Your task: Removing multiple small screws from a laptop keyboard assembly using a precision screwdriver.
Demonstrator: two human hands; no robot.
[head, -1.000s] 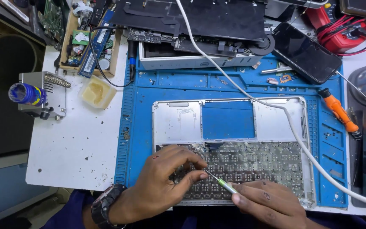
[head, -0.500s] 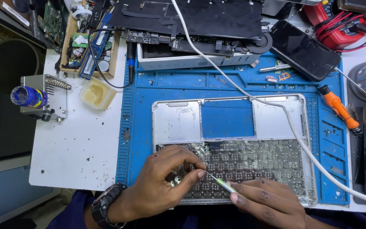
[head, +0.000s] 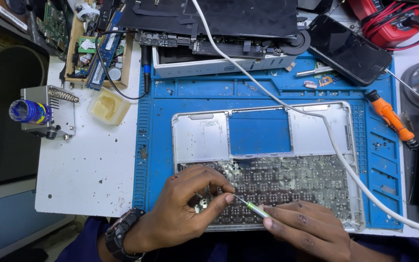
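Plainly the risk here is a slip: the thin tip of the green-handled screwdriver (head: 252,207) sits down among the small exposed parts on the underside of the keyboard (head: 287,187), and if it skates off whatever it bears on, I'd judge it could gouge the membrane or jab the fingertips pinched right beside it. The white cable (head: 335,145) draped across the silver laptop case (head: 202,138) looks another hazard; a snag from a forearm might drag the case across the blue mat (head: 190,92). Loose specks scattered on the mat could also be tiny fasteners, easily brushed away, though they are too small to tell. The left hand (head: 185,208), a black watch on its wrist, rests curled on the near left part of the keyboard, thumb and forefinger closed together at the tool's tip; whether they pinch a small part there I cannot tell. The right hand (head: 306,228) grips the screwdriver's handle between its fingers, lying low at the case's near edge. So the tool runs slantwise between the two hands, tip up-left, handle down-right, over the keyboard's near rows. The case lies open-side up on the mat, in the middle of the bench (head: 88,179). An orange-handled screwdriver (head: 389,116) lies well apart, at the mat's right, and a dark phone (head: 347,48) rests beyond it.
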